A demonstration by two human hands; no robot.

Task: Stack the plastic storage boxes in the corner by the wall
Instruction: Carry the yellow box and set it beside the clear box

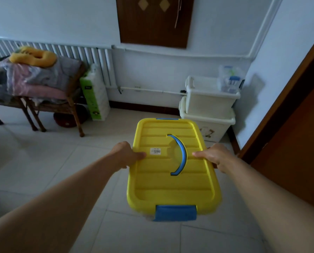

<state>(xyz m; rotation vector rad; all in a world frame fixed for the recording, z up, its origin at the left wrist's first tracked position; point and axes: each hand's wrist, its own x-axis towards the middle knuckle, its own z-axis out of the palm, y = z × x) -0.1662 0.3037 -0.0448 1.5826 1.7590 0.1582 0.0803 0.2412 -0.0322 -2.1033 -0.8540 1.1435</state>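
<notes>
Carrying a yellow-lidded storage box (172,167) out in front of the body, a person grips it by its two long sides, held above a pale tiled floor (43,161). The left hand (127,155) clamps the edge at nine o'clock, thumb lying flat on the lid. The right hand (211,156) clamps the opposite edge at three o'clock in the same way, thumb on top, fingers curled under the rim and hidden. Gripping both sides probably keeps the box level and leaves its underside free for setting down.

The lid is glossy moulded plastic, rectangular with rounded corners and shallow ribs running across it. A curved blue carry handle (181,154) lies folded flat in a round recess, beside a small white barcode sticker (155,151). A blue latch (175,212) closes the near end; another shows at the far end.

At one o'clock, in the corner where two pale blue walls meet, two cream plastic bins (209,114) are already stacked, the smaller on the larger, with a clear box (230,79) on top. The carried box appears headed there and is not yet placed.

At ten o'clock, a wooden bench (61,106) holds bagged bedding (43,79) and a yellow neck pillow (33,56), before a white ribbed radiator (90,57).
</notes>
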